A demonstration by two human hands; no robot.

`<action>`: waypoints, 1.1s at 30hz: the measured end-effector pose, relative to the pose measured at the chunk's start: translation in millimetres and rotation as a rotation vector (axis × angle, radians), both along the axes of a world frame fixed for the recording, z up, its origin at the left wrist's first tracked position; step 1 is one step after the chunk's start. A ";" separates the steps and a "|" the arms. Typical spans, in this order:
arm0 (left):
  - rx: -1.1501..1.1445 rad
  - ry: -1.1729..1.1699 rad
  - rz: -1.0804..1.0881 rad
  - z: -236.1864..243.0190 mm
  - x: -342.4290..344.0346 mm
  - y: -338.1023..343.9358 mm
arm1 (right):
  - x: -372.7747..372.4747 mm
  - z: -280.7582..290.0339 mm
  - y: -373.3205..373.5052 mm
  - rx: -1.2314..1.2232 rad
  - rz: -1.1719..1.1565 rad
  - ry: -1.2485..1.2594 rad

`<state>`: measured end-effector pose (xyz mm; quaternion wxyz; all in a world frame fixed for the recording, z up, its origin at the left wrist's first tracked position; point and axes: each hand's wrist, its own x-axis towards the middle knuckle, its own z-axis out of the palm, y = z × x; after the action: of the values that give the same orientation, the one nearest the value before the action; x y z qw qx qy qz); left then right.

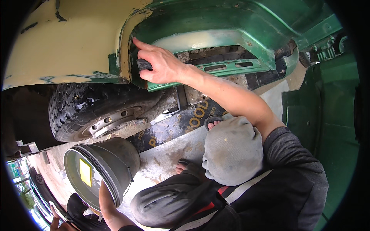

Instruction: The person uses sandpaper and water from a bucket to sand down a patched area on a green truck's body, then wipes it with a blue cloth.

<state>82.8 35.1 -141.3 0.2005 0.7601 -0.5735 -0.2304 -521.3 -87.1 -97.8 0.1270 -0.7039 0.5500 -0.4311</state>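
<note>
My right hand (160, 66) reaches up to the edge of a vehicle's wheel arch (127, 46), where cream paint meets green. It grips a small dark block (143, 64) pressed against that edge, with the forefinger stretched up along the lip. My left hand (104, 192) comes from the lower edge and meets the rim of a grey bucket (115, 158). The bucket is held tilted toward me; the fingers are hidden behind it. A flat yellow piece (85, 172) lies inside the bucket.
A black tyre on a grey steel rim (83, 111) sits under the arch. A green perforated bracket (231, 66) runs inside the arch, and a green panel (327, 115) stands at right. My knees and sandalled feet (214, 122) rest on concrete. Another person's hand (54, 222) shows at lower left.
</note>
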 end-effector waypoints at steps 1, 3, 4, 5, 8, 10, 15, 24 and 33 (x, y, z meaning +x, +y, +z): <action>-0.001 -0.001 0.006 1.0 1.6 2.2 | -1.1 -0.8 0.8 0.002 0.004 -0.012; -0.006 0.003 0.008 2.8 2.9 3.3 | -1.6 -2.3 1.4 0.005 0.016 -0.036; -0.008 0.002 0.006 3.1 2.3 4.0 | -3.7 2.7 2.3 0.043 0.004 -0.038; -0.008 0.005 0.002 4.0 2.1 3.9 | -5.3 2.3 -0.3 0.041 0.002 -0.059; -0.006 0.007 -0.007 3.4 -3.7 1.1 | -12.8 3.0 -14.1 0.128 0.086 -0.136; -0.008 0.013 -0.020 4.1 -6.3 -0.8 | -18.0 1.7 -12.4 0.100 0.101 -0.029; 0.002 0.043 -0.043 1.6 -8.1 -3.9 | -39.7 44.7 -4.7 0.352 0.123 0.042; 0.062 0.073 -0.159 0.8 -14.3 -37.6 | -60.4 39.8 -48.5 0.568 -0.265 -1.191; 0.171 -0.077 -0.637 24.7 -29.3 -145.9 | 21.0 -1.7 -76.2 0.116 -0.102 -1.972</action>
<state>53.5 -110.7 -116.6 0.0320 0.5648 -0.7680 -0.3002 -500.4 -163.3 -99.5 0.5436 0.0021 0.2480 -0.8018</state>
